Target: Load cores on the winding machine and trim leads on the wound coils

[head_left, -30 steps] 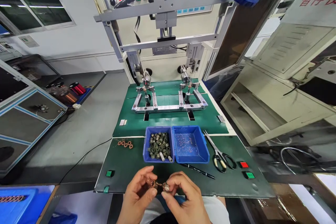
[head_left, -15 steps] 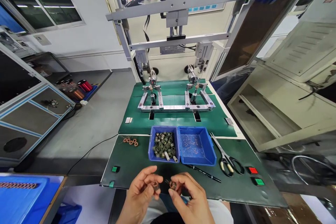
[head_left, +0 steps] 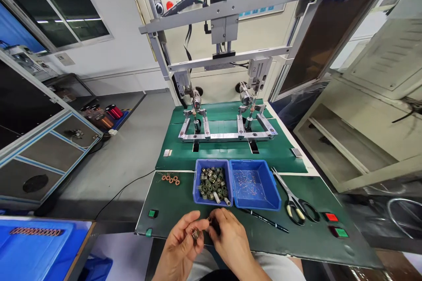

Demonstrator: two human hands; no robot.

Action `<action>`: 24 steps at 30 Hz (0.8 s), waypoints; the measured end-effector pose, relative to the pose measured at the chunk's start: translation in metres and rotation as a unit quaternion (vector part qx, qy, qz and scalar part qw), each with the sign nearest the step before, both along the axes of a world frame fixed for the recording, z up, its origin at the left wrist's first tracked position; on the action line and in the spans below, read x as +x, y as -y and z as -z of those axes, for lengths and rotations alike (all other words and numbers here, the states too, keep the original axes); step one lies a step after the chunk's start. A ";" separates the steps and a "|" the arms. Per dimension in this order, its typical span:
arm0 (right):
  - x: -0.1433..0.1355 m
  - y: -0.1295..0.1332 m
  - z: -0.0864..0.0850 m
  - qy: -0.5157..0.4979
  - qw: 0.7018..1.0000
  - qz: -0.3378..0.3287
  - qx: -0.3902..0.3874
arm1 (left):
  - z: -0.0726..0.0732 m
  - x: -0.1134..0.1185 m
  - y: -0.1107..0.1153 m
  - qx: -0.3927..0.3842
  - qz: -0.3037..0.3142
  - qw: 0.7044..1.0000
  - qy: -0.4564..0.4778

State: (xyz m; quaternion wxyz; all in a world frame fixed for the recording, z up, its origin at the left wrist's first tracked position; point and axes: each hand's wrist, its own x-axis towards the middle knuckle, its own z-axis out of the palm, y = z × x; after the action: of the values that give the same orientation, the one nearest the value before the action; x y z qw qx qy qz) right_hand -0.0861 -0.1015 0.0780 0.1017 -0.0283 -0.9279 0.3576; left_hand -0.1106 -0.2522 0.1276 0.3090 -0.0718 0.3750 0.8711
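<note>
My left hand (head_left: 183, 246) pinches a small copper-wound coil (head_left: 195, 233) between thumb and fingers, above the front edge of the green work surface. Beside it, my right hand (head_left: 229, 237) is closed with its back turned up. A second small wound coil (head_left: 210, 219) shows only in part at its fingertips, close to the left fingers. Straight ahead stands a blue bin (head_left: 197, 184) full of small metal cores, with two pale tubes on top. Touching it on the right is another blue bin (head_left: 273, 202) with thin wire scraps on its floor.
Several copper coils (head_left: 170, 179) lie to the left. A black pen (head_left: 265, 220) and large scissors (head_left: 295, 199) rest at the right, near red (head_left: 330, 217) and green buttons (head_left: 340, 232). Behind the bins stands a winding machine with a metal frame (head_left: 227, 136).
My right hand has turned over, back upward, and moved in nearer my left hand, hiding most of its coil. The left hand still holds its coil. The whole view has shifted slightly.
</note>
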 end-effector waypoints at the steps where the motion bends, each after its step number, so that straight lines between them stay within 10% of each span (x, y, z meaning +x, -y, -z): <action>1: -0.003 0.001 0.000 0.008 1.000 0.000 0.003 | -0.005 0.000 -0.001 -0.001 -0.010 1.000 0.013; 15: -0.005 -0.004 0.008 0.022 0.999 -0.018 -0.021 | 0.003 -0.003 0.003 -0.023 0.011 0.999 -0.044; 24: 0.030 -0.021 -0.025 -0.062 0.979 -0.085 -0.175 | 0.019 0.004 0.007 -0.058 0.100 0.987 -0.110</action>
State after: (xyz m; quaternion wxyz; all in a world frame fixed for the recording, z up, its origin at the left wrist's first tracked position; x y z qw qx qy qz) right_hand -0.0560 -0.0809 0.1029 0.1214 0.0553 -0.8421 0.5225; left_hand -0.1065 -0.2587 0.1083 0.3473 0.0444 0.4616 0.8151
